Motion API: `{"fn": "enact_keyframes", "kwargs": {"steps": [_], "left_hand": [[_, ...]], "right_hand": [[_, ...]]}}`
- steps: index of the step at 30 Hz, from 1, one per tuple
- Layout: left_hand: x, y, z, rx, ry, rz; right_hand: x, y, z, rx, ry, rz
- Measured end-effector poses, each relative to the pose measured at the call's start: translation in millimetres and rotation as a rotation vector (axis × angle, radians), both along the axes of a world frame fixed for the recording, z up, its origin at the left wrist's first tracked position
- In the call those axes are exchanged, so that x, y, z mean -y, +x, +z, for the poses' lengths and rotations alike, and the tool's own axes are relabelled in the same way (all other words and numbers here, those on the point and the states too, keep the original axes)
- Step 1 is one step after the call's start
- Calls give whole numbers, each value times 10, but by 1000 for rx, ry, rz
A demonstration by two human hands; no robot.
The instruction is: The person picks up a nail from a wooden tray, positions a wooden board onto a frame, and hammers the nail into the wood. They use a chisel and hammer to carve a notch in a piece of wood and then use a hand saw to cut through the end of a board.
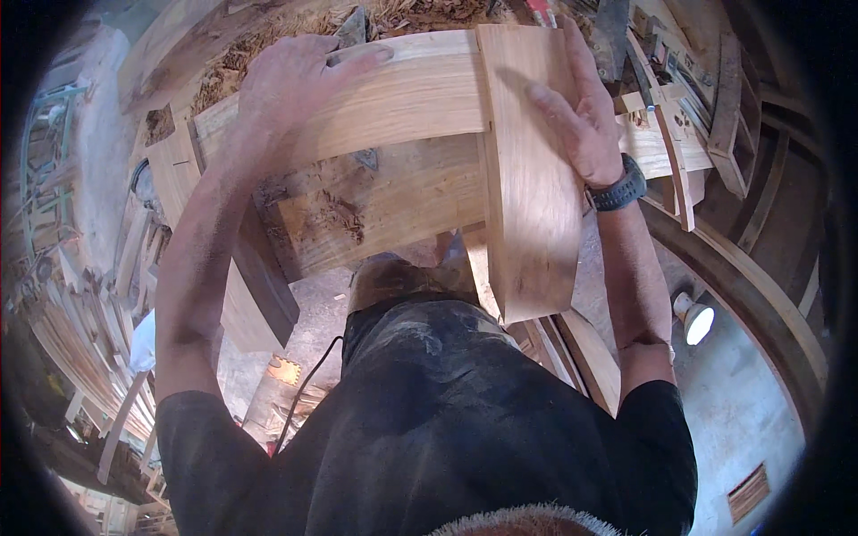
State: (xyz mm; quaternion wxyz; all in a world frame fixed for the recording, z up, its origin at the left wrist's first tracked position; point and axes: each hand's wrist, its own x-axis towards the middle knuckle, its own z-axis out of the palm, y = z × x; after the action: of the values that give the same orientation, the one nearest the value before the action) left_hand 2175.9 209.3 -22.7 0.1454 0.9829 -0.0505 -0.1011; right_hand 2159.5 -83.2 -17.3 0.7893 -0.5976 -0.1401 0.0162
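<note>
A pale wooden frame (402, 94) stands in front of me on the bench. Its long board runs left to right and meets a wide, thick upright piece (534, 179) at the right. My left hand (290, 85) lies over the left part of the long board, fingers stretched and thumb pointing right; it is slightly blurred. At the wide piece's right edge, my right hand (585, 125) grips, thumb on the face and fingers along the side. A dark watch (618, 185) is on my right wrist. The left end piece (255, 286) slants down beneath my left forearm.
Wood shavings (420, 13) and a dark metal blade-like piece (353, 27) lie beyond the frame. Wood strips (98, 330) are stacked at the left. A lit lamp (695, 320) and a curved wooden beam (751, 286) are at the right. A black cord (308, 389) hangs near my left side.
</note>
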Motion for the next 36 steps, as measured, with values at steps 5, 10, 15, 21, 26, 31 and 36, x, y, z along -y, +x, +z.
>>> {"fn": "enact_keyframes", "kwargs": {"steps": [5,10,15,21,26,31,36], "left_hand": [[-18,-17,6,20,126,21],[92,-1,99,-38,87,-2],[418,-94,266,-44,-75,-89],[590,-314,38,293,-51,-394],[645,-308,35,215,-61,-324],[670,-309,16,260,-80,-356],[667,-296,28,293,-110,-358]], "right_hand": [[459,171,-179,132,-619,73],[558,215,-209,245,-813,27],[541,-143,78,102,-1022,-74],[318,-1259,326,-47,-1464,-79],[276,-1384,219,-42,-1494,-278],[295,-1448,220,-6,-1372,-461],[278,-1444,207,27,-1358,-516]]}}
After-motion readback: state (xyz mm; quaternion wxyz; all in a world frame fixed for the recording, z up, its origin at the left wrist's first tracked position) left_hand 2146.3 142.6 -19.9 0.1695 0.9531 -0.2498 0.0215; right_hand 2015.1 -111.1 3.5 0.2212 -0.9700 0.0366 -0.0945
